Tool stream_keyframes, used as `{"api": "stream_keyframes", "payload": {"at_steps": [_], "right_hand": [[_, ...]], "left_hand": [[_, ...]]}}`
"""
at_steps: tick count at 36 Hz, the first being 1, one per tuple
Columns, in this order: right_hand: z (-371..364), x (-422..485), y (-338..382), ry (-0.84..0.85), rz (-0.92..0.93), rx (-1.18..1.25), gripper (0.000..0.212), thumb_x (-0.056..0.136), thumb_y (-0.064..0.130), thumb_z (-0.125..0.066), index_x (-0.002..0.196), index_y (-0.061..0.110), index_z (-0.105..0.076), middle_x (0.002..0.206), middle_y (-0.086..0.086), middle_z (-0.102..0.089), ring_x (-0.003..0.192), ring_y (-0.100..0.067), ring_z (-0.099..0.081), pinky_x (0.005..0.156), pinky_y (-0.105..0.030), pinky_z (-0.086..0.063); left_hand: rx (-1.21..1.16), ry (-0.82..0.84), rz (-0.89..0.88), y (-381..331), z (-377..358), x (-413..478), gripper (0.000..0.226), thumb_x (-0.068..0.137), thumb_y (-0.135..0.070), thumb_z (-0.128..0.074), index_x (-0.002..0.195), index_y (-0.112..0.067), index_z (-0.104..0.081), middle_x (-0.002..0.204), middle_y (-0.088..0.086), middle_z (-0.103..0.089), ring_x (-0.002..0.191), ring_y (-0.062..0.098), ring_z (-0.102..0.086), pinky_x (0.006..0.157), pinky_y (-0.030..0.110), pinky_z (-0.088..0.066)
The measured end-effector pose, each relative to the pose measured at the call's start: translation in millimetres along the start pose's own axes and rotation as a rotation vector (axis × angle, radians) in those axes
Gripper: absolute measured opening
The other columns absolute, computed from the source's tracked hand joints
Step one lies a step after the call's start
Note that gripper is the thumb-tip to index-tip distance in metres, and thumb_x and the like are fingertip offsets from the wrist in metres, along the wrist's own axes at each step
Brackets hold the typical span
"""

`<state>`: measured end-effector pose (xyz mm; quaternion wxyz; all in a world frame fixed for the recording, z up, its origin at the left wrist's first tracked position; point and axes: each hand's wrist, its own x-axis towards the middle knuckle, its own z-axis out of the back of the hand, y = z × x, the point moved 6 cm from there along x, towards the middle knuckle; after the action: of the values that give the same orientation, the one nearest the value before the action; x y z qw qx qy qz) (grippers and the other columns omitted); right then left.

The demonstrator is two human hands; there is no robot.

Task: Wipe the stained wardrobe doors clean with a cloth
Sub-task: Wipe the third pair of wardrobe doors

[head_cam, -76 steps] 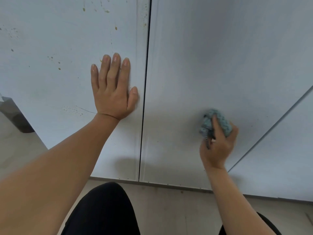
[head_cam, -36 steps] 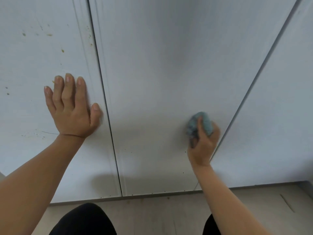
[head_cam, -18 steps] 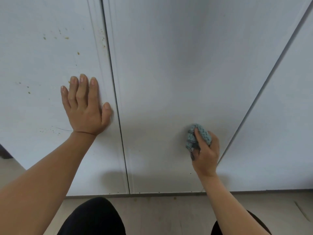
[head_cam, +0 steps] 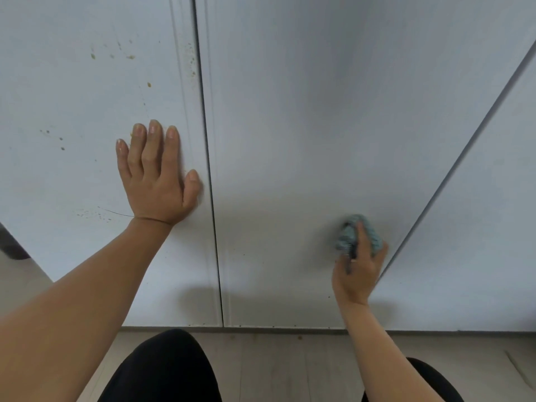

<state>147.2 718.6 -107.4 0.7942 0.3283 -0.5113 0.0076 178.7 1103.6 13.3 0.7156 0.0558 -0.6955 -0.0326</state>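
Cloth [head_cam: 355,235], bunched into a teal wad, sits clamped in our right hand [head_cam: 358,271], pressed low on the middle door [head_cam: 319,111] near its right edge. Our left hand [head_cam: 156,181] lies flat, fingers straight, on the left door [head_cam: 58,175], bracing it. To wipe well, we should press firmly and evenly, overlap strokes, then carry the cloth left to the yellowish spots [head_cam: 130,57] higher on that door.
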Motion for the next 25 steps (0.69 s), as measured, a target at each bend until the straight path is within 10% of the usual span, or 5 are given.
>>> {"api": "stream_keyframes", "payload": {"at_steps": [4,10,12,19,25], "right_hand": [[6.2,2.8,-16.8,-0.062,-0.331,0.026,0.059,0.084,-0.005,-0.047,0.143,0.005,-0.051,0.128,-0.032,-0.043,0.114,-0.045,-0.050,0.106,-0.049,-0.046],[-50.1,-26.5,74.9,0.168,-0.042,0.056,0.049,0.108,0.034,-0.034,0.146,0.006,-0.047,0.138,0.000,-0.044,0.121,-0.014,-0.047,0.109,-0.037,-0.042],[-51.0,-33.2,87.9,0.223,0.163,0.061,0.050,0.108,0.036,-0.032,0.143,0.004,-0.047,0.133,-0.011,-0.042,0.118,-0.030,-0.046,0.104,-0.040,-0.043],[-35.9,-29.9,34.0,0.029,-0.027,-0.146,0.056,0.098,0.022,-0.046,0.146,-0.007,-0.041,0.134,-0.021,-0.035,0.116,-0.040,-0.037,0.097,-0.051,-0.041],[-102.4,-69.4,119.6,0.190,0.336,-0.044,0.054,0.091,0.005,-0.058,0.143,0.001,-0.044,0.131,-0.022,-0.044,0.111,-0.040,-0.050,0.094,-0.051,-0.049]], "left_hand": [[0.001,-0.001,0.003,-0.4,-0.9,-0.5,0.070,0.097,-0.036,-0.041,0.160,-0.006,-0.037,0.159,0.021,-0.040,0.151,0.040,-0.030,0.127,0.055,-0.019],[-0.004,-0.002,0.004,-0.5,0.2,0.5,0.069,0.097,-0.035,-0.042,0.160,-0.006,-0.038,0.157,0.021,-0.042,0.149,0.041,-0.032,0.127,0.054,-0.018],[-0.008,-0.002,0.002,0.2,0.2,1.1,0.070,0.097,-0.036,-0.042,0.160,-0.007,-0.037,0.158,0.020,-0.041,0.149,0.041,-0.032,0.127,0.055,-0.019],[-0.028,0.004,0.008,-1.6,-0.3,1.6,0.071,0.097,-0.035,-0.043,0.162,-0.010,-0.033,0.158,0.019,-0.040,0.149,0.041,-0.031,0.126,0.056,-0.019],[-0.028,0.017,-0.006,-0.5,-2.0,1.8,0.072,0.096,-0.036,-0.043,0.162,-0.009,-0.033,0.158,0.020,-0.041,0.147,0.043,-0.034,0.123,0.060,-0.025]]}}
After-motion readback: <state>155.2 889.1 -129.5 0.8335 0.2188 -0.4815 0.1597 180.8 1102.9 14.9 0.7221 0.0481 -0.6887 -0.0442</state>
